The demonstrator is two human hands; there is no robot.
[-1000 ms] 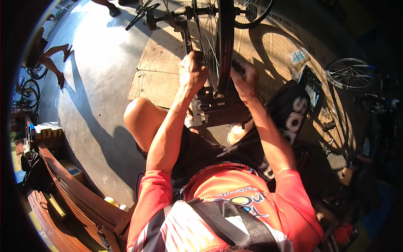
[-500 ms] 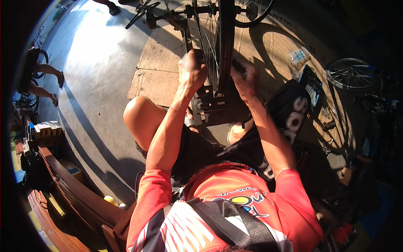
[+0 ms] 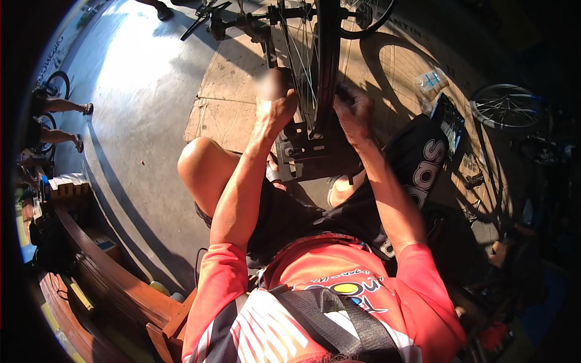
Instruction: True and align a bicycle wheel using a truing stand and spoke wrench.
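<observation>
Wheel stands upright between left hand and right hand, both curled, grip unclear; were it to spin, straying into the spokes could bruise a knuckle.

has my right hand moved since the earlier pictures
No, not visibly: judged against the black metal base, your right hand stays in the same spot, just right of the wheel between your hands.

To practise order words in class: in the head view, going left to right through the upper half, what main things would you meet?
Bystander's legs, left hand, upright spoked wheel, right hand, clear plastic packet, rightmost spoked wheel.
</observation>
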